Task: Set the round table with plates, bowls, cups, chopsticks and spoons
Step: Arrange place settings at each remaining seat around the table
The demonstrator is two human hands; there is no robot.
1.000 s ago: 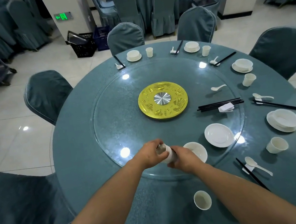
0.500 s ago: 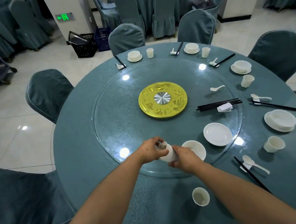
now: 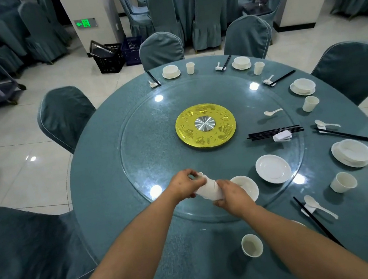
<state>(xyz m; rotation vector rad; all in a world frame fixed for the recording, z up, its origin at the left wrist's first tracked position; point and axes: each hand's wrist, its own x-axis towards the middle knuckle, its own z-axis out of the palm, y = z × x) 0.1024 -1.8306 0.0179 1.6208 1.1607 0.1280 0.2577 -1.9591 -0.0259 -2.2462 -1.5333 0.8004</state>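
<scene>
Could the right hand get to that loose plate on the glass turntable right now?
Probably not yet: the right hand grips the stack of cups together with the left hand. The plate lies just beyond it, with only a bowl between.

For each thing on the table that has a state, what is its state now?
stack of cups: tilted, held by both hands
left hand: grips the stack's top
right hand: grips the stack's bottom
near cup: upright, empty
spare plate: empty, on the glass turntable
spare chopsticks: bundled, on the turntable
</scene>
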